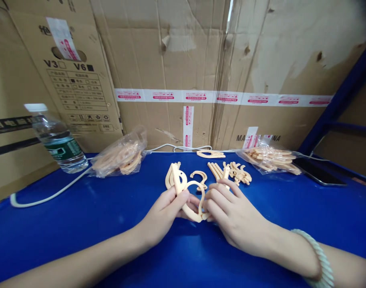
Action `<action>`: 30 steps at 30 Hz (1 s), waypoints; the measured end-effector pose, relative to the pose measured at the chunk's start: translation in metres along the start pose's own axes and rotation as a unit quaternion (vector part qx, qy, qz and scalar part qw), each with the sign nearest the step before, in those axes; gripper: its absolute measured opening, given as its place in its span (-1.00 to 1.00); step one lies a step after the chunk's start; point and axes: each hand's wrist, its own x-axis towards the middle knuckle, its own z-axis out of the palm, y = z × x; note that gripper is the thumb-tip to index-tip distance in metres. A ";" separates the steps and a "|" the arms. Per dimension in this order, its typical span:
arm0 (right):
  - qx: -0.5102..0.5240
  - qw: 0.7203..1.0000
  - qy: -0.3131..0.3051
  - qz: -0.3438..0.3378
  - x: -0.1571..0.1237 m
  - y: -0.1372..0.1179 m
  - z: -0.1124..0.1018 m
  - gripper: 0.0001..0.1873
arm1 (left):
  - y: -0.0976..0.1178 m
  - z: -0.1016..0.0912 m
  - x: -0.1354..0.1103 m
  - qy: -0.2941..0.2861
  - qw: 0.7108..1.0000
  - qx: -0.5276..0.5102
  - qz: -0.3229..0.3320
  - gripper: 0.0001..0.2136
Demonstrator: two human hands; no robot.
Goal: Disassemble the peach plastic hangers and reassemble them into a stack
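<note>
Head view: both hands are meeting at table centre over the blue table (95, 224). The left hand (166, 212) is pinching a bunch of peach hooks (176, 179) between thumb and forefinger, the other fingers curling in underneath. The bunch is sticking up and away toward 12 o'clock from the knuckles. The right hand (231, 216) is closing, fingers pressed together, on the near end of a curved hook (202, 196), with the fingertips pointing to 9 o'clock.

The curved hook is sitting between the two hands and touching both. Its long axis is running roughly 12 to 6, and its arc is bending over toward the left thumb. The right hand is looking slightly nearer to its shank.

A loose hook (200, 177) is lying just beyond at 12 o'clock, apart from the fingers. A pile of parts (232, 172) is lying at 1 o'clock of the right hand, near it. The left bag (119, 156) is sitting at 11 o'clock and the right bag (270, 157) at 2 o'clock, both well apart. A water bottle (58, 140) is standing far off at 10 o'clock. A bracelet (318, 256) is circling the right wrist.
</note>
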 end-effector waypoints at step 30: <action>-0.036 0.999 0.017 -0.018 0.002 0.003 -0.009 -0.64 | 0.002 0.000 -0.003 0.095 0.994 -0.051 -0.010 -0.66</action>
